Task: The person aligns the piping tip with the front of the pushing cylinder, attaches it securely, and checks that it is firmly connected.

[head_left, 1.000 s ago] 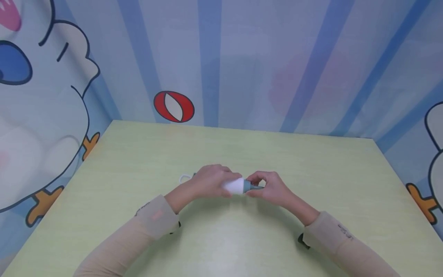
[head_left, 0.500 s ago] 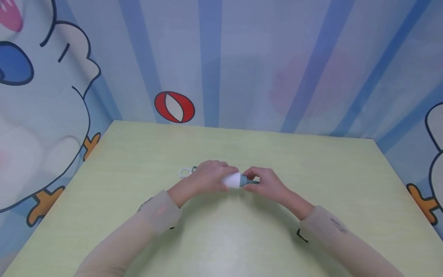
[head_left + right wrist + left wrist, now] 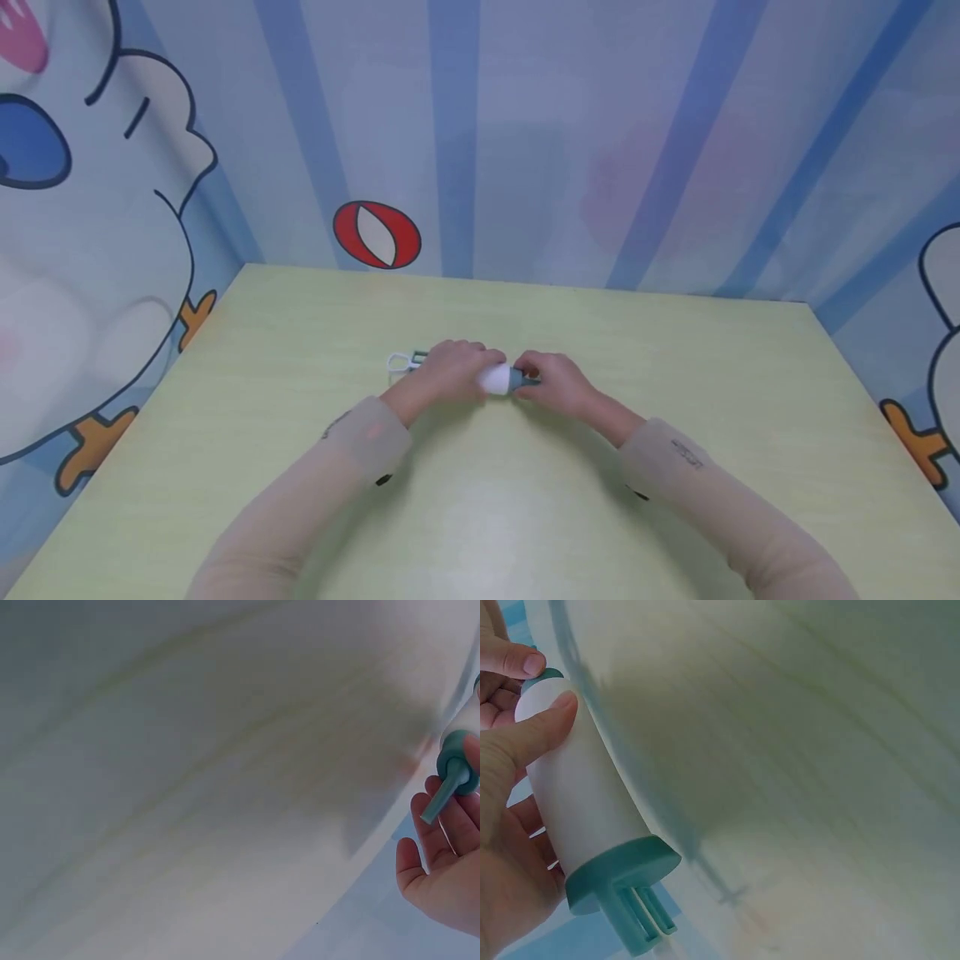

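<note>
A white icing syringe (image 3: 495, 379) lies across both hands above the table in the head view. My left hand (image 3: 453, 371) grips its white barrel, the thumb laid along it in the left wrist view. A teal flange with a slotted grip (image 3: 630, 874) caps the barrel's rear end. Beyond that hand a white ring handle (image 3: 399, 362) sticks out to the left. My right hand (image 3: 558, 383) pinches the teal nozzle end (image 3: 519, 379). In the right wrist view the thin teal spout (image 3: 446, 791) points past the fingers, and the hand is cut by the frame edge.
The pale green table (image 3: 480, 517) spreads under both forearms. Behind it stands a blue striped wall (image 3: 525, 142) with cartoon prints, and printed panels close off the left and right sides.
Both hands have moved farther from the body and the right hand also to the left, carrying the syringe along. More of the rear handle shows beyond the left hand. Both grips stay on it.
</note>
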